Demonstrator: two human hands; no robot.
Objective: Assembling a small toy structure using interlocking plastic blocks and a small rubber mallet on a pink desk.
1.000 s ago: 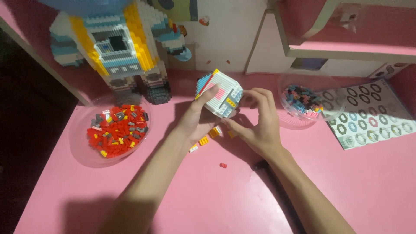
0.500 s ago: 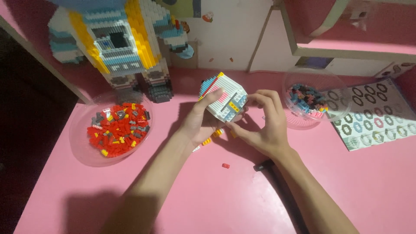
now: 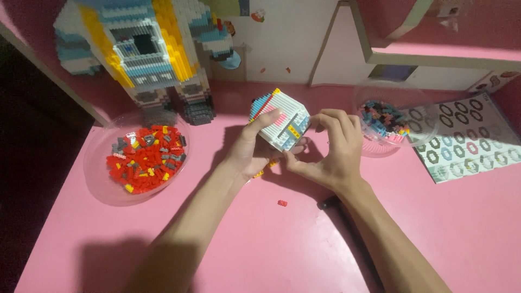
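Observation:
A small block-built piece (image 3: pixel 282 118), mostly white with pink, yellow and blue rows, is held tilted above the pink desk. My left hand (image 3: pixel 251 146) grips it from below and the left, thumb lying across its top face. My right hand (image 3: pixel 331 146) holds its right side, fingertips pressed on the edge. A few small yellow bricks (image 3: pixel 266 165) lie on the desk under my left hand.
A clear bowl (image 3: pixel 97 179) of red, grey and yellow bricks sits at the left. A second clear bowl (image 3: pixel 426 130) of mixed bricks stands at the right, next to a printed sheet (image 3: pixel 467 142). A large brick figure (image 3: pixel 146 49) stands at the back. One red brick (image 3: pixel 282 203) lies loose near me.
Both hands keep hold of the small build and have turned it slightly. The view has shifted a little; bowls and figure stay put.

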